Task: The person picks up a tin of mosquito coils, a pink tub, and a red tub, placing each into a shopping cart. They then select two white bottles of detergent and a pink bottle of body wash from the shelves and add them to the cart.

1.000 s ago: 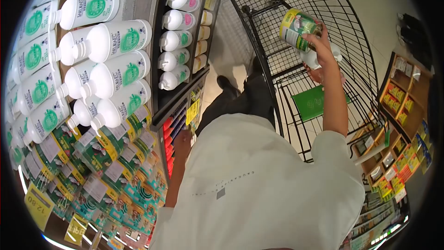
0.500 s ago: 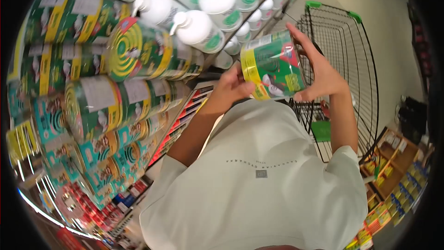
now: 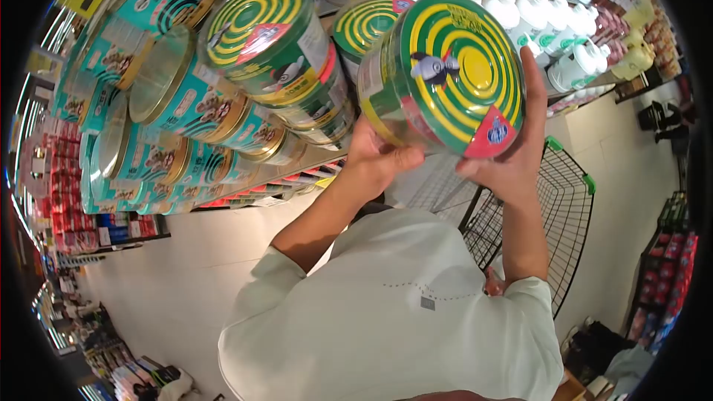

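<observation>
Between my two hands is a green and yellow tub of mosquito coils, tilted so its round spiral-patterned lid faces me. My left hand grips its lower left side, thumb along the bottom edge. My right hand wraps the right side, fingers reaching up along the lid rim and thumb below. Just behind it on the shelf are a matching tub and a stack of the same tubs, close to my left hand. The held tub covers part of that shelf.
Teal tubs are stacked at the left edge of the display. White pump bottles line the shelf at the upper right. A black wire shopping cart with green corners stands by my right forearm. Shelves of red packages are at the far right.
The tub has turned in my hands, from its printed side to its lid facing me, and is nearer the camera. My view has swung, bringing the shelf in front.
</observation>
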Demonstrator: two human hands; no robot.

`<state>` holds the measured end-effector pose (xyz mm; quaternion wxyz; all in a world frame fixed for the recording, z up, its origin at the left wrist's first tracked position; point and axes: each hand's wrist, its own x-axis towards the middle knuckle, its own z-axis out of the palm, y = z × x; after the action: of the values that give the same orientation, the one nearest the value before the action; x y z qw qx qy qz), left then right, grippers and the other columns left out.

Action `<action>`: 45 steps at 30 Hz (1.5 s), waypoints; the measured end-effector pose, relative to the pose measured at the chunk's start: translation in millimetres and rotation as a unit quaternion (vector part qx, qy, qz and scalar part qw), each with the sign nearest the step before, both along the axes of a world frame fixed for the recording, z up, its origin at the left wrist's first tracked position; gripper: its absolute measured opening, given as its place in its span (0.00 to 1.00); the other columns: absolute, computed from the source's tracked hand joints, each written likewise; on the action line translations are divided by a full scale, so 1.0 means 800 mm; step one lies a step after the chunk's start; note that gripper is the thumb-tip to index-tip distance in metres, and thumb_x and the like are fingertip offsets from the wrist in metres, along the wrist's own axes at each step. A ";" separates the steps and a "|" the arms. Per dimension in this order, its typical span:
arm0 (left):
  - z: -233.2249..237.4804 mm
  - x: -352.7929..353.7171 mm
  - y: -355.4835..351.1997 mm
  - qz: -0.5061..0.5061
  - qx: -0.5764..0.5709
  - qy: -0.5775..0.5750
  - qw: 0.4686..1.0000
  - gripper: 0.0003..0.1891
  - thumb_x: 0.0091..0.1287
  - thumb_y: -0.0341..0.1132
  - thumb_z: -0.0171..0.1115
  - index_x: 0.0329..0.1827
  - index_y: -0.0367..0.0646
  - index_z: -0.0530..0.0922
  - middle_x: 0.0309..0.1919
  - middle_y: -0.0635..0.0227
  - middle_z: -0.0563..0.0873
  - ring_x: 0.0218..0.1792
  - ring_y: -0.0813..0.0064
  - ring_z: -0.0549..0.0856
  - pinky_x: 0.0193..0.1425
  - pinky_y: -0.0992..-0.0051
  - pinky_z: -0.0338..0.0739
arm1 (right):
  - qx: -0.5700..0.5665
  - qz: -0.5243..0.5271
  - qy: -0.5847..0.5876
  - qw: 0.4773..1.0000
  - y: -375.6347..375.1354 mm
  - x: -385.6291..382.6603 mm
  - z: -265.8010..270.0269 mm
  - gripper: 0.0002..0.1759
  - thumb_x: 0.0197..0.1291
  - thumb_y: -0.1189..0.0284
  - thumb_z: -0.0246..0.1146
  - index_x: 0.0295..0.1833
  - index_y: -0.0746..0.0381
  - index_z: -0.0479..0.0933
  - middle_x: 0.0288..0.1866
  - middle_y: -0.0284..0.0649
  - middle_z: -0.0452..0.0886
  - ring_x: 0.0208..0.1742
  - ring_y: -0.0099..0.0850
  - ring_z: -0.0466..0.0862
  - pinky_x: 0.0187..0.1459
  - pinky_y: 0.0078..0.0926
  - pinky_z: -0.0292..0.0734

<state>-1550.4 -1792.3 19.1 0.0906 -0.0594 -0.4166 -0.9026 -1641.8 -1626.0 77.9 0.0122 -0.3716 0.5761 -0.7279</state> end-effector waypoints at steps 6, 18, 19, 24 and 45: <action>0.037 -0.035 -0.024 0.102 -0.117 -0.067 0.986 0.23 0.70 0.45 0.66 0.56 0.34 0.76 0.51 0.61 0.86 0.54 0.72 0.85 0.51 0.71 0.83 | -0.009 0.039 0.048 0.998 -0.067 -0.077 0.031 0.65 0.39 0.70 0.84 0.78 0.68 0.49 0.70 0.50 0.68 0.69 0.38 0.73 0.68 0.36 0.70; 0.014 -0.067 -0.047 0.101 -0.188 -0.217 0.953 0.31 0.74 0.59 0.53 0.37 0.32 0.81 0.28 0.55 0.87 0.25 0.66 0.89 0.27 0.76 0.81 | 0.042 0.059 0.041 0.997 -0.113 -0.130 -0.006 0.49 0.57 0.71 0.74 0.79 0.64 0.53 0.73 0.42 0.67 0.72 0.35 0.68 0.71 0.36 0.65; 0.013 -0.068 -0.046 0.096 -0.188 -0.218 0.953 0.31 0.74 0.59 0.53 0.37 0.32 0.81 0.28 0.55 0.87 0.25 0.66 0.89 0.27 0.76 0.81 | 0.042 0.054 0.039 0.997 -0.114 -0.131 -0.007 0.49 0.57 0.71 0.74 0.79 0.64 0.53 0.73 0.42 0.67 0.72 0.35 0.68 0.71 0.36 0.65; 0.007 -0.074 -0.048 0.139 -0.198 -0.225 0.944 0.32 0.73 0.59 0.55 0.34 0.31 0.81 0.25 0.56 0.87 0.22 0.68 0.88 0.23 0.79 0.78 | 0.000 0.071 0.000 0.997 -0.119 -0.136 -0.033 0.43 0.61 0.70 0.72 0.76 0.70 0.57 0.73 0.47 0.68 0.73 0.34 0.68 0.72 0.34 0.63; -0.404 0.010 -0.033 -0.230 -0.426 -0.340 0.806 0.17 0.71 0.44 0.63 0.42 0.35 0.81 0.32 0.64 0.87 0.30 0.72 0.89 0.30 0.74 0.80 | 0.507 -0.491 -0.116 0.699 0.276 0.202 -0.362 0.26 0.61 0.67 0.66 0.62 0.68 0.71 0.59 0.56 0.74 0.60 0.54 0.75 0.60 0.44 0.72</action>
<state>-1542.0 -1818.8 -304.1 -0.3021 0.1247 -0.7376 -0.5909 -1480.2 -1404.9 -211.5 -0.0934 0.1133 0.9526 -0.2664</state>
